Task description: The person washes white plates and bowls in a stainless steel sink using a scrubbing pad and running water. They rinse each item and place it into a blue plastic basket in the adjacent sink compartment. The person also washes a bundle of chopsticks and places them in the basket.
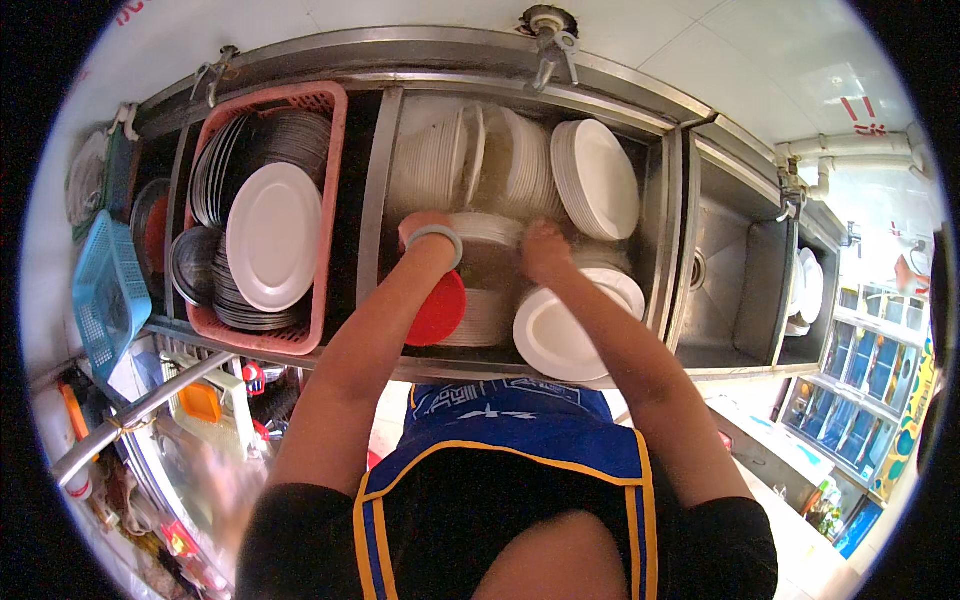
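Observation:
Both of my hands are down in the cloudy water of a steel sink basin [379, 195]. My left hand [424, 223], with a pale ring around its wrist, is at the left end of a row of white plates [486, 227]. At the right end of that row is my right hand [546, 249], its fingers blurred. Water and plates hide the fingertips, so the grip does not show. Below my left wrist sits a red round dish [436, 309]. Under my right forearm lie white oval plates [551, 330]. Behind my hands, more white plates [431, 161] stand on edge.
A pink plastic basket [340, 150] at the left holds dark plates and a white oval plate [274, 236]. A stack of white oval plates [604, 180] leans at the back right. A tap [551, 52] juts over the basin. Farther right is another steel basin [724, 300].

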The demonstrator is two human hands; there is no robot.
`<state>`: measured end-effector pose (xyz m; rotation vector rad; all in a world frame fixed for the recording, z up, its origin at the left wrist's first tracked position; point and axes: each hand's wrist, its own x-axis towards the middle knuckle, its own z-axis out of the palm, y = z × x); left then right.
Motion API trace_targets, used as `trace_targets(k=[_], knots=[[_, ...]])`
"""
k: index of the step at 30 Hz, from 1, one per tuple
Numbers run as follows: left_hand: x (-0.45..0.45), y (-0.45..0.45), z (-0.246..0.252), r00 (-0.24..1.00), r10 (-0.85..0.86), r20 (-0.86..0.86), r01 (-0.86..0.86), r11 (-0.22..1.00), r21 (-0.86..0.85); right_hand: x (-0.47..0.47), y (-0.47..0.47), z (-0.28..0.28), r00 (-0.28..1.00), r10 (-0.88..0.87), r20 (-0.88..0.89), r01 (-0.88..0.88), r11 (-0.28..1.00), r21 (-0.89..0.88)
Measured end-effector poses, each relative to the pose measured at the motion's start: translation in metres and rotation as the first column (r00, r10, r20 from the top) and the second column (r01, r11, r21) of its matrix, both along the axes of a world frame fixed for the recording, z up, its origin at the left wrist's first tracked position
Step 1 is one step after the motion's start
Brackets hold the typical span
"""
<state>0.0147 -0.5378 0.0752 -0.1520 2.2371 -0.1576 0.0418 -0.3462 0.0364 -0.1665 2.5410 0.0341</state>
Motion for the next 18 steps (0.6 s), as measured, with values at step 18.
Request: trace_targets(k=[18], knots=[[0.084, 0.054, -0.001, 0.940, 0.293, -0.177, 0.044, 0.411, 0.911, 0.017, 0.158, 0.073, 0.990, -0.138, 0.013, 0.106, 0.692, -0.714]])
